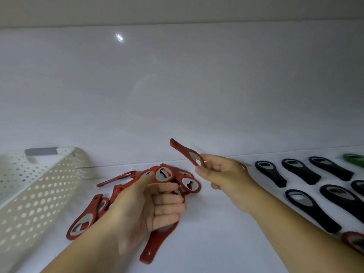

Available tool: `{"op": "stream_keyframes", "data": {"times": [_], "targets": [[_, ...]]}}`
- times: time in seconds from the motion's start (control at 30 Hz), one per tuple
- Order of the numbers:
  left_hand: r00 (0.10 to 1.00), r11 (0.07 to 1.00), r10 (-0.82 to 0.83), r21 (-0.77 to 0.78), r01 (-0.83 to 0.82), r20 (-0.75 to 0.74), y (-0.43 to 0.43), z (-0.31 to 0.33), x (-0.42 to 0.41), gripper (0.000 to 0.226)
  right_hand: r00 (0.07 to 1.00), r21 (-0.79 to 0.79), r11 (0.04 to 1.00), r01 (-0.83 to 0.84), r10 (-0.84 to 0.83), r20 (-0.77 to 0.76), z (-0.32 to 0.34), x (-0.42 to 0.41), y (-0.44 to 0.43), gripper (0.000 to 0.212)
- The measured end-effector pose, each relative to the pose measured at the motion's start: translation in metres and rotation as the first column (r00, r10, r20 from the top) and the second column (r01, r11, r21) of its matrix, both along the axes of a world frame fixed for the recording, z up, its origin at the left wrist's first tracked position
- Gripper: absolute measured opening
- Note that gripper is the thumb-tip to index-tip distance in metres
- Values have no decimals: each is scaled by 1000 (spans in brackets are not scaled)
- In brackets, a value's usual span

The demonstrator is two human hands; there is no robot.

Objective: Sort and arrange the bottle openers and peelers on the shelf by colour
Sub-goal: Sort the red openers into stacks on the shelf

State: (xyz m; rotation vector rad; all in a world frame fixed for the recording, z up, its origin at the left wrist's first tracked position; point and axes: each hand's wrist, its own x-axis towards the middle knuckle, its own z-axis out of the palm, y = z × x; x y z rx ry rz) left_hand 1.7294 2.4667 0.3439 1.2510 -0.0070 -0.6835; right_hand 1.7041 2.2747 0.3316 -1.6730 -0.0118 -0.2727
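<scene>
Right of the red heap (189, 184) of bottle openers on the shelf (212, 223): right hand (222, 174) pinches one red opener (184, 151) by its metal head, lifted clear, presumably to lay it out singly. Left hand (145, 209) curls round part of the heap, gathering it. Further right: six black openers (311, 209) in two sorted rows, one green opener (354, 159), one stray red opener (352, 243). Heap count: at least five. Left of heap: one perforated basket (39, 194).

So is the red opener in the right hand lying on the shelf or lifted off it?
Lifted. The right hand pinches the red bottle opener by its head, handle pointing up clear of the shelf.
</scene>
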Motion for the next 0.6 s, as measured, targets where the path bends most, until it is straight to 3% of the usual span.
{"op": "stream_keyframes", "data": {"times": [0.13, 0.23, 0.47, 0.53, 0.6], "targets": [[963, 967, -252, -69, 246, -97, 14, 4, 9, 71, 967, -191, 951, -244, 253, 25, 3, -8, 14, 39], [956, 956, -293, -9, 292, -33, 22, 7, 8, 50, 952, -219, 931, -293, 305, 26, 2, -9, 21, 45], [1000, 994, -22, -105, 22, -3, 25, 4, 21, 18, 996, -248, 965, 84, -79, 31, -16, 3, 23, 21], [996, 993, 91, -72, -89, 14, 23, 0, 26, 12, 987, -345, 927, 148, -161, -9, -22, 6, 23, 11], [989, 989, 145, -22, -144, 41, 22, -2, 26, 14, 980, -515, 850, 115, -180, -79, -28, 8, 25, 20]]}}
